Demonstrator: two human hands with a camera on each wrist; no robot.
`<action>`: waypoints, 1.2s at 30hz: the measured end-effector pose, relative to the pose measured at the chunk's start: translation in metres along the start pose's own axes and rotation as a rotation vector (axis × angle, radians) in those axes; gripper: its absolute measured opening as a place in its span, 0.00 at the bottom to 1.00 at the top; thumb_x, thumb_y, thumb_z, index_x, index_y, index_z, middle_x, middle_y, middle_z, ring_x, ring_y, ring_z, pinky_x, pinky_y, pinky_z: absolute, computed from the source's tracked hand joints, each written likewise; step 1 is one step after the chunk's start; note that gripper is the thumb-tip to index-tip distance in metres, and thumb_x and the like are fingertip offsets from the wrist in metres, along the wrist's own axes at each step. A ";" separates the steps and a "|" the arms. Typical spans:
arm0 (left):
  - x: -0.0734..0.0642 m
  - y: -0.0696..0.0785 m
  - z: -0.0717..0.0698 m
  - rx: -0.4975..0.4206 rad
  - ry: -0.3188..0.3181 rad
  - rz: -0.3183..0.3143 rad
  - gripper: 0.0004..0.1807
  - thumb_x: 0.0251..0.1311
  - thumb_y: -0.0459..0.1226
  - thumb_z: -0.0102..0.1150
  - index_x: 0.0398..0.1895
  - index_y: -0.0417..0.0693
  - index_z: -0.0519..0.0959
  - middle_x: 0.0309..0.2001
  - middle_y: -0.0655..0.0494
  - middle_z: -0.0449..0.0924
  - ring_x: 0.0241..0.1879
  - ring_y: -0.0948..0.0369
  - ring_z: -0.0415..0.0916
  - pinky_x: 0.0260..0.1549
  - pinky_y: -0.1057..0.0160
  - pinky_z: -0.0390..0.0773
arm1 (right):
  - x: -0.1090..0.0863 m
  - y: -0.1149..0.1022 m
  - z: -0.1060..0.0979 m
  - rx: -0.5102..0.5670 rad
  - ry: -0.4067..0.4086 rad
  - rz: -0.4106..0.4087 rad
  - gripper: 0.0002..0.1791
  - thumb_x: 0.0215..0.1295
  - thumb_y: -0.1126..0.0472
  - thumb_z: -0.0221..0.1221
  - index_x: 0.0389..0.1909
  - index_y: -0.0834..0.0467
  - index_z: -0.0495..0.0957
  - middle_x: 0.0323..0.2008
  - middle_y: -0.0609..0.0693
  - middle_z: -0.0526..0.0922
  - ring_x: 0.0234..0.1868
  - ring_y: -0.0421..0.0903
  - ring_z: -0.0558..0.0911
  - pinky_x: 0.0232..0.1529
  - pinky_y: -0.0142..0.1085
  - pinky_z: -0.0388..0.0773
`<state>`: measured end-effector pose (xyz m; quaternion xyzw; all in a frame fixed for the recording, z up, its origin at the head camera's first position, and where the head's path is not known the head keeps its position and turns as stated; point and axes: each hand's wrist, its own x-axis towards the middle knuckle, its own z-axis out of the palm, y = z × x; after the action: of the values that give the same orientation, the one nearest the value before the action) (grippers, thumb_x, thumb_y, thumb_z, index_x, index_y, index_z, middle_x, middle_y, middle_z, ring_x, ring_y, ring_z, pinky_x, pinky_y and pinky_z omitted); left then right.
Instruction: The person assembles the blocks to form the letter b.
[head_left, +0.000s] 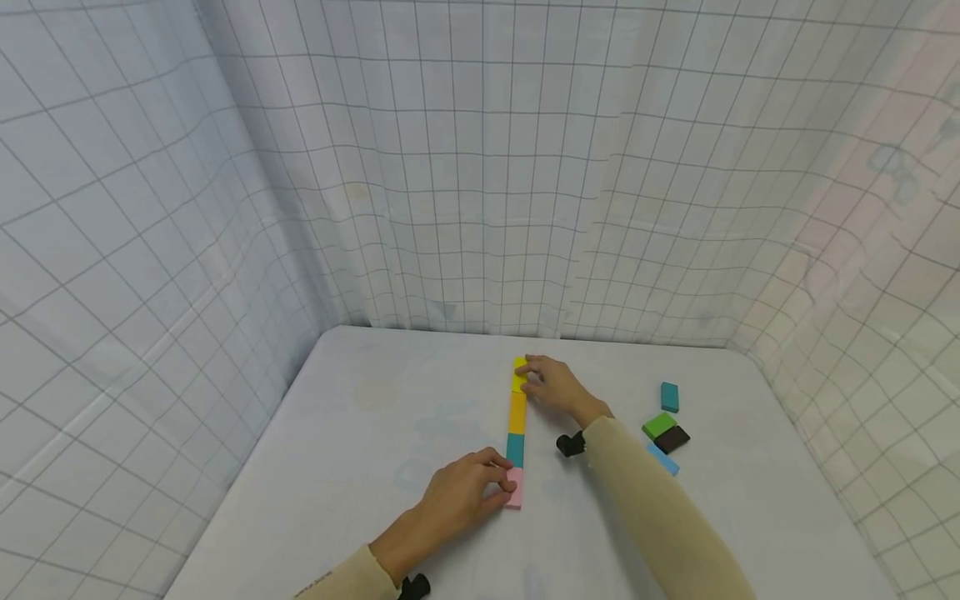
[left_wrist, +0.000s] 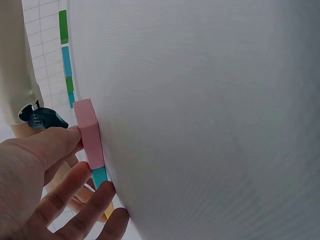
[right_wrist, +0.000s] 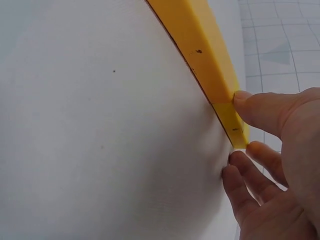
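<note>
A straight row of flat blocks runs away from me: a pink block (head_left: 514,500) nearest, then a teal block (head_left: 515,450), an orange-yellow block (head_left: 517,414) and a yellow block (head_left: 519,382) farthest. My left hand (head_left: 461,496) comes from the left and touches the pink block with thumb and fingers, its other fingers spread by the teal one in the left wrist view. At the far end my right hand (head_left: 555,385) holds the yellow block between thumb and forefinger. In the right wrist view, that thumb (right_wrist: 265,110) lies near the joint with the orange-yellow block.
Right of the right forearm lie loose blocks: a teal one (head_left: 670,397), a green one (head_left: 659,426), a dark brown one (head_left: 672,439) and a light blue one (head_left: 663,459), partly behind the sleeve. Grid-patterned curtains (head_left: 480,208) stand around the white table (head_left: 360,400).
</note>
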<state>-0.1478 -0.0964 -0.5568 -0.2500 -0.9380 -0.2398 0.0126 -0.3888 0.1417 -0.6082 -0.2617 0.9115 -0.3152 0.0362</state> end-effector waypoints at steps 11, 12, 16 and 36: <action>-0.002 0.000 0.000 -0.017 0.001 0.002 0.03 0.75 0.44 0.81 0.45 0.59 0.98 0.60 0.64 0.92 0.56 0.62 0.92 0.47 0.62 0.92 | 0.001 0.002 -0.002 0.000 -0.040 -0.025 0.18 0.85 0.57 0.68 0.70 0.48 0.91 0.87 0.61 0.75 0.88 0.68 0.72 0.89 0.67 0.66; -0.002 0.001 0.000 -0.016 0.003 0.004 0.03 0.75 0.44 0.81 0.45 0.59 0.98 0.60 0.64 0.92 0.56 0.62 0.92 0.47 0.62 0.92 | 0.004 0.008 0.001 -0.008 -0.040 -0.028 0.19 0.84 0.57 0.68 0.70 0.47 0.91 0.87 0.61 0.75 0.88 0.68 0.73 0.89 0.67 0.66; -0.002 0.001 0.000 -0.016 0.006 0.007 0.03 0.74 0.45 0.82 0.45 0.59 0.98 0.60 0.64 0.92 0.55 0.61 0.92 0.46 0.61 0.92 | 0.011 0.021 0.006 -0.036 -0.042 -0.044 0.19 0.84 0.56 0.69 0.70 0.46 0.91 0.86 0.61 0.76 0.87 0.67 0.75 0.88 0.66 0.69; -0.002 0.001 -0.001 -0.015 0.016 0.010 0.03 0.73 0.41 0.82 0.46 0.62 0.99 0.60 0.64 0.92 0.56 0.61 0.92 0.46 0.61 0.92 | 0.011 0.019 0.006 -0.040 -0.056 -0.028 0.18 0.84 0.54 0.70 0.69 0.48 0.92 0.87 0.59 0.75 0.87 0.65 0.75 0.88 0.63 0.71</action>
<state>-0.1459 -0.0969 -0.5562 -0.2528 -0.9348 -0.2487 0.0194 -0.4051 0.1451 -0.6233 -0.2837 0.9125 -0.2900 0.0520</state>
